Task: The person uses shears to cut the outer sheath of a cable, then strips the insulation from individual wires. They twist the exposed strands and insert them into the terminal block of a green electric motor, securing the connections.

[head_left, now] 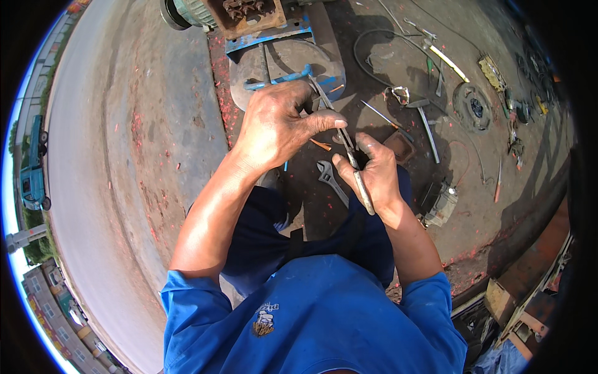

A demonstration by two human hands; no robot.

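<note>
Seen from above, a person in a blue shirt [342, 299] and dark trousers [249, 246] works over dirty ground with two bare hands around one long, slender tool [362, 190]. The tool lies at the center of the frame, slanting from upper left to lower right, its dark, thin end uppermost and its pale handle below. The left hand [277, 121], above and left of center, grasps it with the thumb laid across the shaft and the fingers curled; whether those fingertips also touch the blue bar [293, 77] just above, I cannot tell. The right hand [377, 174], right of center, grasps the handle between thumb and fingers. Under the right hand's side, near the knees, a wrench [333, 179] lies on the ground. At the top of the frame are a grey tank [329, 37], a rusty box [260, 25] and a green motor [196, 11]. Right of the hands lie a hammer [430, 134], a small rusty tray [398, 146] and a round disc [464, 103]. At the far left, a teal truck [31, 171] stands beyond a pale road [93, 156].
</note>
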